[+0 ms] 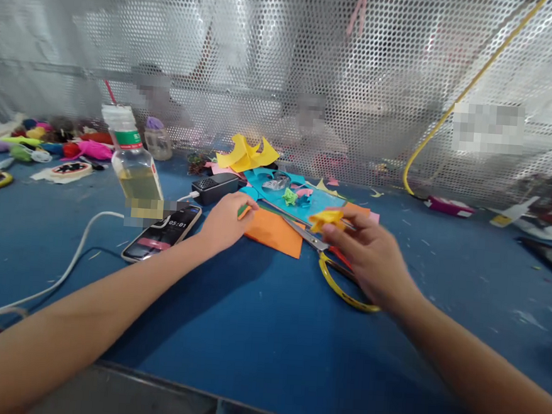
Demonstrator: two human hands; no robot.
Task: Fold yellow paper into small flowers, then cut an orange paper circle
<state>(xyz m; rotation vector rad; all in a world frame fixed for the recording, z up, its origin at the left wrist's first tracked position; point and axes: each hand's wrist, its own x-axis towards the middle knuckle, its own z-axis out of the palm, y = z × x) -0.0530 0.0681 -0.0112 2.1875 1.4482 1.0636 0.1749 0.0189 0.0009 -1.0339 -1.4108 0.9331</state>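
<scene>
My right hand pinches a small crumpled piece of yellow paper above the scissors. Below it lie the scissors with yellow handles, their blades pointing to the far left. My left hand is closed at the left edge of a folded orange paper. A bit of green shows at its fingertips, too small to name. Beyond the hands, blue paper with cut-out holes lies under a small green crumpled paper. Cut yellow paper rests behind these.
On the left are a phone with a white cable, a bottle of yellowish liquid and a black box. Colourful scraps lie further left. A perforated metal screen borders the back; a yellow cord hangs there.
</scene>
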